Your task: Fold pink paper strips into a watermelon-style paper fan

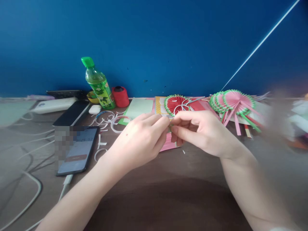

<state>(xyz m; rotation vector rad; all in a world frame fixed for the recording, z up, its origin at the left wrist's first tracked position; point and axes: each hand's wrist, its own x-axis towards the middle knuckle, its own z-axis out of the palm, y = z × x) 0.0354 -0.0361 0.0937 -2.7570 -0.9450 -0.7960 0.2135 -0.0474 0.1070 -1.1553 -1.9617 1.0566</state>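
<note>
No text could be read. Bottle [99,84]: label print illegible. Lit phone [80,149] in front of the bottle: screen characters too blurred. Packet [160,106] right of the bottle: barcode, digits too small.

a dark brown table [178,199] bears a cabled phone [78,154], a small white case [95,109], a green-capped bottle [101,88] and a red spool [122,98] toward the left, green paper sheets [139,107] near the middle, pleated fans [237,99] rightward; the blurred far-right pile [299,118] may be plastic.
</note>
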